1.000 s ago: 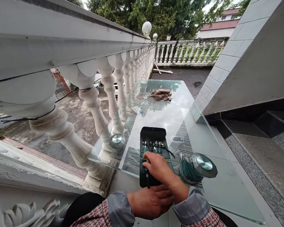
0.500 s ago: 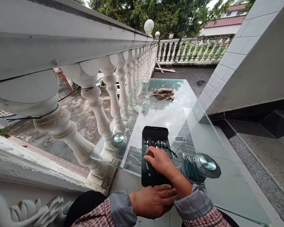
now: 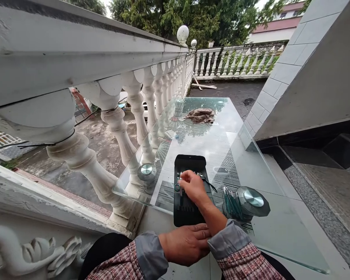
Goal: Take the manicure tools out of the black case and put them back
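A black manicure case (image 3: 189,158) lies unfolded on the glass table, with small shiny tools strapped in its far half. At its left side a dark green ring handle (image 3: 177,187) shows, like that of small scissors. My right hand (image 3: 193,187) is over the case's middle, thumb and fingertips pinched on a slim metal tool (image 3: 180,191), mostly hidden by the fingers. My left hand (image 3: 186,244) lies flat at the case's near edge, fingers stretched out and partly under my right forearm. A bundle of slim green-handled tools (image 3: 232,204) rests to the right.
The glass table (image 3: 282,229) has round metal-capped supports (image 3: 253,198) beneath it. A crumpled brown cloth (image 3: 200,115) lies toward its far end. A white balustrade (image 3: 121,128) runs close along the left, and a tiled slanted wall (image 3: 275,89) stands at the right.
My right hand has moved slightly up and away over the case, with the slim metal tool raised from the near half. My left hand has stayed nearly in place.
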`<state>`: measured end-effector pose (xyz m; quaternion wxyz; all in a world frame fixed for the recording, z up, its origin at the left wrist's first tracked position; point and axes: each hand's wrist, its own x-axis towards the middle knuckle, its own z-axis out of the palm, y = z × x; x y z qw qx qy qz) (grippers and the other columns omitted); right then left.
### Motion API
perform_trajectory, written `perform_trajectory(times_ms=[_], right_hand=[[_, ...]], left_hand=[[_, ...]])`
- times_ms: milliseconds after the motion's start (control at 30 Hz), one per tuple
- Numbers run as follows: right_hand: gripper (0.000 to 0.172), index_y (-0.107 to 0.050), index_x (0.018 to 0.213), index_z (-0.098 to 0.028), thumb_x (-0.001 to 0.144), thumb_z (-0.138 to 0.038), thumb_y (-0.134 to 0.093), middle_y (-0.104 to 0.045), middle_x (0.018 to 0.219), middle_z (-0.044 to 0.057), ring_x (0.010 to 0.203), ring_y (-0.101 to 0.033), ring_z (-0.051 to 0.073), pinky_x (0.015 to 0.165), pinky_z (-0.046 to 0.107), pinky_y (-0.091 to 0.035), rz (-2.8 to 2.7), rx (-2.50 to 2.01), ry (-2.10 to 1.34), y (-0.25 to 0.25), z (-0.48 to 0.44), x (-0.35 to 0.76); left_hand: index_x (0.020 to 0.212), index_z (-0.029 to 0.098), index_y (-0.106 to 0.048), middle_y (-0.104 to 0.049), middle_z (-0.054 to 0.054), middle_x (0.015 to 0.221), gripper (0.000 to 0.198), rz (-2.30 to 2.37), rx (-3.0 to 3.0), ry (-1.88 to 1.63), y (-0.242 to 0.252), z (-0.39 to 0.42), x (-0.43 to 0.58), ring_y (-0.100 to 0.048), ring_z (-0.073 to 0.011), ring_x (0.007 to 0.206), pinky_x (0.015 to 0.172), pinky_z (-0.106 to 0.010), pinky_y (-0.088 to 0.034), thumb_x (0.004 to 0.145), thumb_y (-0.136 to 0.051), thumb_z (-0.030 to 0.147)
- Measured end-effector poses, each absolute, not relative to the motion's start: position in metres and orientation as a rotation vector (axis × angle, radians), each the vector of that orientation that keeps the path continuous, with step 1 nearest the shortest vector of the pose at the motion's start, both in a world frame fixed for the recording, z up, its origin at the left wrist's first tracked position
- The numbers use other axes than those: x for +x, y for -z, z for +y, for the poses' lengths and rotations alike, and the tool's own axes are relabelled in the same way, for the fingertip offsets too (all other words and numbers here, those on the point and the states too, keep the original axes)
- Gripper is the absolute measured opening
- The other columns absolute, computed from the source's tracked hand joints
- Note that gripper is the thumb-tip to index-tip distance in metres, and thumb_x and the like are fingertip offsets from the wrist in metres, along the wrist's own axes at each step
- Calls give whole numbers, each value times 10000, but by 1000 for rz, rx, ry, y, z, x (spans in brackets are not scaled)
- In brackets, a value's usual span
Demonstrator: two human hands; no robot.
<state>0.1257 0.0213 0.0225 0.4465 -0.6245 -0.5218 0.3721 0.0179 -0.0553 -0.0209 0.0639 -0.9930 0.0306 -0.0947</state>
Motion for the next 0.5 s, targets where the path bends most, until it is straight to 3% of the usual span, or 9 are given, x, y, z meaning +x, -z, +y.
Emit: perform_trajectory(times_ms=[133,233,500], right_hand=[[260,-538,812,-181,647,-369,-605,-565,702,-1,543,-481,100,481,227,-388,-989,-1334,-819,-41,18,164],[318,-562,762,-170,569,-397,-672,-549,651,-17,457,-414,66,431,225,-364,-856,-1351,-772,-45,8,215],[226,-596,644,-168,557,-375,-612,-553,534,-20,421,-432,89,403,236,-356,-1082,-1700,-762,-15,-21,283]], left_hand=[[1233,66,-507,-379,-66,1408,360,-13,-2990,268,17,-59,18,-266,-187,1333,1131,-308,-205,937,-333,173],[1270,50,-459,-328,-77,1437,373,-49,-2961,270,12,-62,18,-285,-170,1323,1117,-292,-233,952,-311,178],[1220,89,-502,-366,-115,1405,334,-12,-2882,284,10,-65,25,-339,-206,1294,1101,-355,-250,947,-333,182]])
